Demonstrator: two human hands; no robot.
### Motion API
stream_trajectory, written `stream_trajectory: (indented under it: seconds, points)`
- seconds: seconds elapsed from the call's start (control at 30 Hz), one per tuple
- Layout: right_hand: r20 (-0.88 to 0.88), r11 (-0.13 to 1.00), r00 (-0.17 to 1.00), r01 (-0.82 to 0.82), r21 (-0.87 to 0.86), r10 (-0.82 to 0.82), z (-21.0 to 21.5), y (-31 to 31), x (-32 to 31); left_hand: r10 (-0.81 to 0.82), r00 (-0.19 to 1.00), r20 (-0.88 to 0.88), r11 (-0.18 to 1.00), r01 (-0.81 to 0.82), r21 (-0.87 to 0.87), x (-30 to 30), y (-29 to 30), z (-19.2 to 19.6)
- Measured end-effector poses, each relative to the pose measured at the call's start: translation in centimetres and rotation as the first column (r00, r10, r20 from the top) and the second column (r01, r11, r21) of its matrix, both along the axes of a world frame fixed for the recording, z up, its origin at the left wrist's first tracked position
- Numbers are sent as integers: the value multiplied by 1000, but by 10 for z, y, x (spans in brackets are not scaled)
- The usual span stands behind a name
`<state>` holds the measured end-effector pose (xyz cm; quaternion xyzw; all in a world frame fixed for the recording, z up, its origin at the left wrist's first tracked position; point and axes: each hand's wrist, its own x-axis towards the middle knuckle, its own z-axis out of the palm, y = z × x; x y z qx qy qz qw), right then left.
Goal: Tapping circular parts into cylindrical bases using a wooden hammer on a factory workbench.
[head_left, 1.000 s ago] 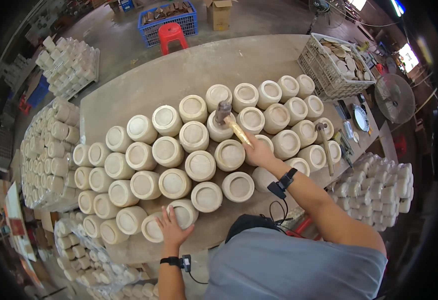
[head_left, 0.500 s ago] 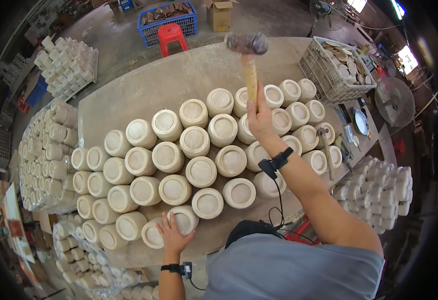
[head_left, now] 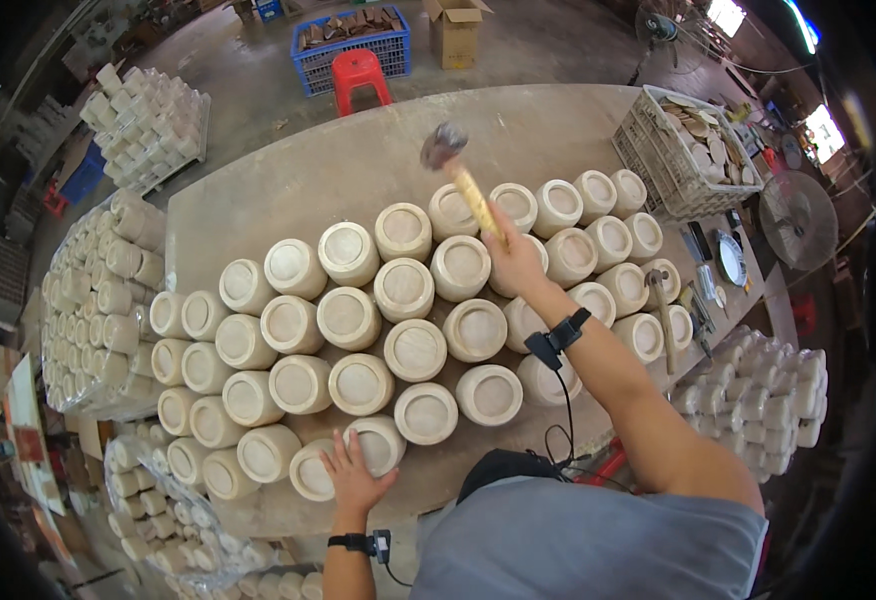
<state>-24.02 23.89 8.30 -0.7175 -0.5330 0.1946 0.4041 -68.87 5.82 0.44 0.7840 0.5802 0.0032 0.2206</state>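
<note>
My right hand [head_left: 516, 262] is wrapped round the yellowish handle of a mallet [head_left: 471, 196]. The mallet's dark, rounded head is raised above the far rows of pale wooden round pots. Down at the near edge, my left hand [head_left: 356, 482] lies with spread fingers against a wooden pot [head_left: 379, 443], its fingertips on the rim. Another wooden pot [head_left: 311, 472] touches it on the left. Each pot shows a round disc set inside a raised rim, and several stand in slanting rows across the table [head_left: 288, 190]. Both wrists wear black straps with small devices.
A claw hammer [head_left: 664, 310] leans over pots at the right. Beyond it are a crate of wooden discs [head_left: 693, 165], a foil dish [head_left: 730, 258] and a fan [head_left: 796, 220]. Wrapped pot stacks [head_left: 103, 300] stand left. A red stool [head_left: 360, 75] stands beyond the table.
My right hand has swung the mallet leftward and nearer, its head turning to the left. My left hand stays on the same pot. The whole view has shifted slightly.
</note>
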Motion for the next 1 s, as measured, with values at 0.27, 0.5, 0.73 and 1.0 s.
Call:
stream_trajectory:
  seconds: [0.27, 0.5, 0.73, 1.0]
  points:
    - [110, 983, 988, 123, -140, -108, -65, -13, 28, 12, 1000, 12, 1000, -12, -4, 4, 5, 3]
    - [86, 1000, 996, 12, 3, -12, -54, -15, 33, 11, 1000, 22, 1000, -11, 21, 1, -1, -2]
    - [90, 946, 991, 123, -300, -100, -39, -24, 22, 11, 1000, 24, 1000, -11, 1, 3, 4, 6]
    - [6, 973, 995, 98, -209, -99, -8, -8, 23, 4, 1000, 12, 999, -5, 42, 3, -1, -1]
